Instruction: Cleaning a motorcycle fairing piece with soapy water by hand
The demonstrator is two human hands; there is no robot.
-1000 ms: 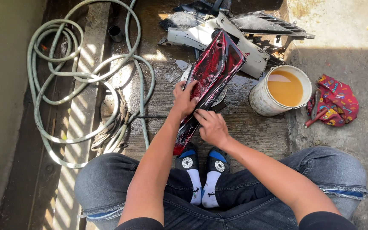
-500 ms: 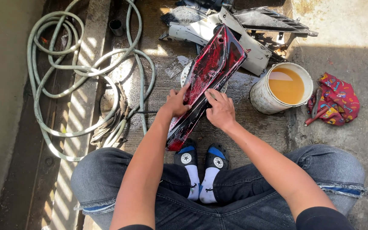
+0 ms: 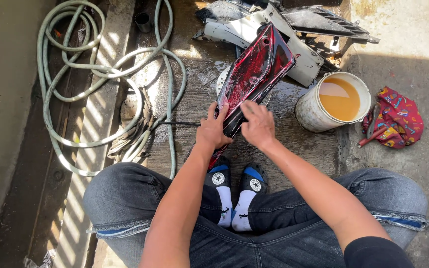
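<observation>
Head: hands [image 3: 213, 130] grip glossy red panel [image 3: 254, 74].

We crouch on the wet floor [image 3: 194, 104], our two shoes [image 3: 237, 181] side by side at its near edge. A long panel [image 3: 254, 79] slants from just above the shoes up toward the far edge. Our left hand [image 3: 213, 131] grips its left side low down; our right hand [image 3: 258, 124] lies on it just beside. Behind the panel's far end, more panels [image 3: 254, 30] are piled at the far edge. Right of the panel stands a bucket [image 3: 331, 101] with liquid in it; right of that, a cloth [image 3: 395, 116] lies near the right edge. A hose [image 3: 93, 74] coils toward the left edge, with a rag [image 3: 137, 124] on its near loops.
</observation>
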